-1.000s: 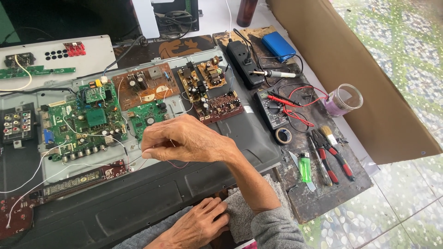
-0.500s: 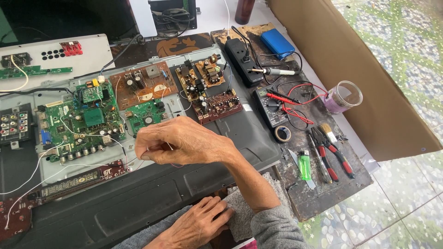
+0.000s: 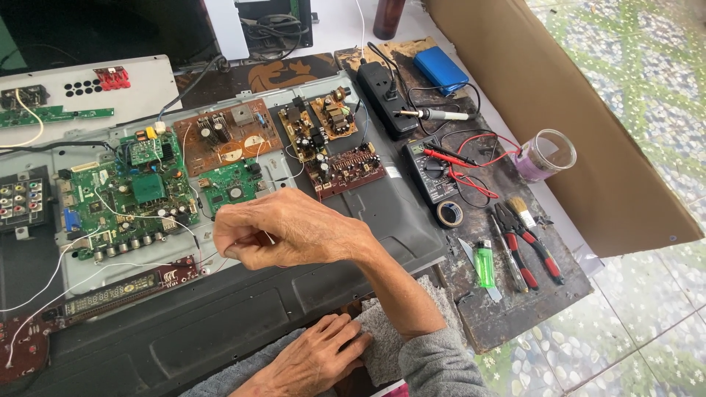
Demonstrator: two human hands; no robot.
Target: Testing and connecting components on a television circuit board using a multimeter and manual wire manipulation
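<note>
- The left hand (image 3: 312,360) is laid flat at the near edge, with its fingers spread on a grey cloth (image 3: 379,338).
- Nothing is held by that hand.
- Just past it, the dark back panel (image 3: 220,323) of a flat screen set is spread over the surface.
- The right hand (image 3: 294,229) is held above the panel, near the middle of the view.
- Its fingers are curled in tight, and a thin white wire (image 3: 187,229) is pinched at the fingertips.
- The wire is seen running left from the pinch, over to a green circuit board (image 3: 129,195).
- It cannot be told where the wire ends on that board.
- A brown board (image 3: 232,136) with round parts is set just behind the green one.
- To the right, on a dark worn wooden board (image 3: 515,294), a green lighter (image 3: 485,263) and red-handled pliers (image 3: 526,242) are laid side by side.
- A small roll of tape (image 3: 449,214) is placed just behind them.
- A dark meter (image 3: 430,170) with red leads is set further back.
- A soldering iron (image 3: 434,115) is rested across a black power strip (image 3: 386,95).
- A blue box (image 3: 440,70) is seen at the far end.
- A clear cup (image 3: 544,154) is stood against a big brown cardboard sheet (image 3: 588,125).
</note>
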